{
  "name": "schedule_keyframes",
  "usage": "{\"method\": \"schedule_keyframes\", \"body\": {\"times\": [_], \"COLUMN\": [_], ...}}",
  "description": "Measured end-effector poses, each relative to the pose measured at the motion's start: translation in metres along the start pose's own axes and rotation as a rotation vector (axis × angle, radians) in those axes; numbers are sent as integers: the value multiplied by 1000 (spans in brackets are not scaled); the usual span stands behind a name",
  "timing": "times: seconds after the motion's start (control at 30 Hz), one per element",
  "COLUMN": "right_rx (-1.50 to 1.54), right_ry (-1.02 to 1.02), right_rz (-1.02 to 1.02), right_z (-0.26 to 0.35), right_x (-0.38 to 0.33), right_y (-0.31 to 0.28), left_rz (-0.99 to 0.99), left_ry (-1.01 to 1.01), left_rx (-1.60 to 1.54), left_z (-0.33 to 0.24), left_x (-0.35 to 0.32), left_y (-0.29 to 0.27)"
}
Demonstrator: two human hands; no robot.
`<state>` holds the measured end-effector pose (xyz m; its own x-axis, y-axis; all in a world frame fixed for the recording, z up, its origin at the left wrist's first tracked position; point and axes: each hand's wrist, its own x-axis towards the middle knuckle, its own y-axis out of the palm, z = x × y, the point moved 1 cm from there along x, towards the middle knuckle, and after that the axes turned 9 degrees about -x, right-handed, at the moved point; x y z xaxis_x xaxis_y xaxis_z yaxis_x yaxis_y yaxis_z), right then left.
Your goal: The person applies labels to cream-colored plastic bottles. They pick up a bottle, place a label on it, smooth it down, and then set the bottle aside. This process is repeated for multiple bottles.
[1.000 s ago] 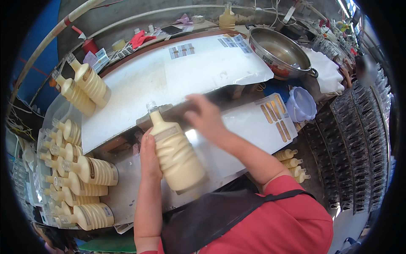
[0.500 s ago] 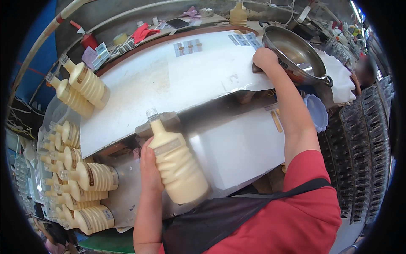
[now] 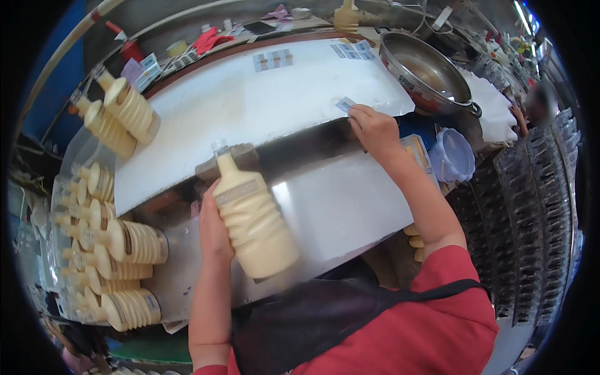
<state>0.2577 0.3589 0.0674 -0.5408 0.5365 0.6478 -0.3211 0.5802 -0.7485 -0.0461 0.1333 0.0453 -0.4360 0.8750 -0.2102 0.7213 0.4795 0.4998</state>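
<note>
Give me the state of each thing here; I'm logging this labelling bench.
Left hand: gripping the cream bottle.
Cream bottle: held up, tilted, capless.
Right hand: pinching a small sticker.
Small sticker: at the white board's edge.
Steel bowl: upright, contents unclear.
Bottles at left: lying down.

The left hand [image 3: 215,234] is gripping a ribbed plastic bottle [image 3: 255,222], its cream-coloured surface looking smooth and faintly glossy. The right hand [image 3: 374,130] is pinching a small paper label [image 3: 344,104], matt and thin. The white sheet [image 3: 262,106] lying across the far part of the bench is showing a smooth, slightly shiny finish, and the near shelf [image 3: 337,206] is gleaming like brushed metal. At far right a metal bowl [image 3: 425,72] is shining with a polished finish, beside a clear plastic tub [image 3: 456,156]. On the left, more ribbed plastic bottles [image 3: 125,244] are looking equally smooth. The person's red shirt [image 3: 425,331] and dark apron [image 3: 300,325] are looking like matt cloth.
</note>
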Motion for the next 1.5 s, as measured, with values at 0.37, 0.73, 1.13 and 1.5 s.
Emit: {"method": "schedule_keyframes", "body": {"times": [0.37,0.73,1.13,1.5], "right_rx": [979,525,752,982], "right_ry": [661,-534,-61,563], "right_rz": [633,-35,264,640], "right_z": [90,207,195,221], "right_x": [-11,-74,-97,-87], "right_y": [-57,-108,-107,-87], "left_rz": [-94,33,8,24], "left_ry": [205,330,349,337], "left_rx": [189,223,263,313], "left_z": [27,44,53,58], "left_x": [-58,-106,-110,-110], "left_y": [-29,-35,-29,-21]}}
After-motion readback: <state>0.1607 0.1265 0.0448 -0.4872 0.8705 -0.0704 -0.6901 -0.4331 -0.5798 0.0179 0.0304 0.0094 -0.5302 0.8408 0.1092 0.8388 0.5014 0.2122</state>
